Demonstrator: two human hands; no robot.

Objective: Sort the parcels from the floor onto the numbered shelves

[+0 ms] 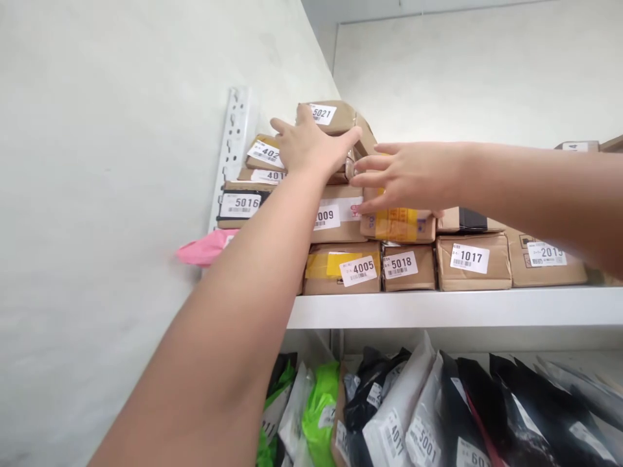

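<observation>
My left hand (311, 144) is raised to the top of the stacked parcels, its fingers spread and thumb out to the right. It lies over the front of a brown cardboard box labelled 5021 (344, 117), covering part of it and the box underneath. Just right of it, my right hand (396, 174) reaches in from the side with fingers stretched apart and tips close to the stack. Below that hand sits a carton with yellow tape (398, 226). Whether the fingertips press on the boxes is hard to tell. To the left are boxes labelled 402 (263, 154) and 5016 (242, 205).
A white shelf (438, 308) carries the boxes, including 4005 (341, 269) and 1017 (472, 261). A pink bag (204, 249) sticks out at its left end, near the wall (97, 162). Several bagged parcels, among them a green one (321, 405), stand on the shelf below.
</observation>
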